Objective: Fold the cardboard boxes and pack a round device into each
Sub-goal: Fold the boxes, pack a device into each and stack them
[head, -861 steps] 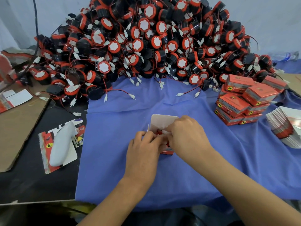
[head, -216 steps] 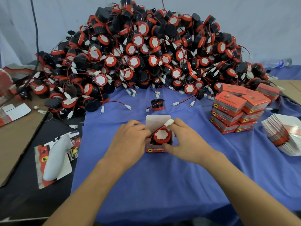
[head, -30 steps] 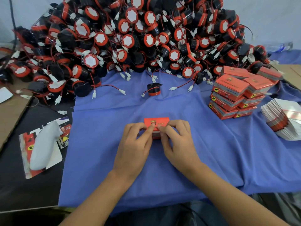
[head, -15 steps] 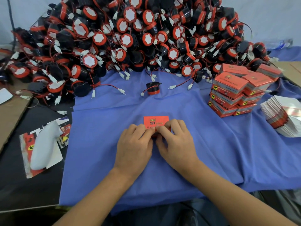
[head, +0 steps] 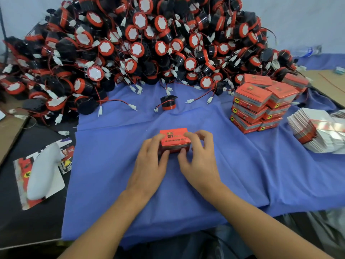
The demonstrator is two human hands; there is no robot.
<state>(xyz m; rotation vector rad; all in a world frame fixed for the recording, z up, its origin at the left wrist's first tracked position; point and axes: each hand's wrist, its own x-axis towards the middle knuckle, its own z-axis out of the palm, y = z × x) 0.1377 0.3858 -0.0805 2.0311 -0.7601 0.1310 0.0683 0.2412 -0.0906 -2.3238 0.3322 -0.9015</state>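
A small red cardboard box (head: pixel 175 139) with its lid down stands on the blue cloth (head: pixel 242 174) in the middle. My left hand (head: pixel 150 161) grips its left side, thumb on the front face. My right hand (head: pixel 198 157) holds its right side, thumb on the front and fingers curled over the top. One loose round black-and-red device (head: pixel 168 103) with a wire lies behind the box. A big heap of the same round devices (head: pixel 141 47) fills the back.
Several packed red boxes (head: pixel 261 103) are stacked at the right. A pile of flat unfolded boxes (head: pixel 317 133) lies at the far right. At the left, a white object (head: pixel 43 171) rests on a printed card on the black surface.
The box has been raised from lying flat to standing with its top and front showing. Both hands moved from pressing its near edge to gripping its sides.
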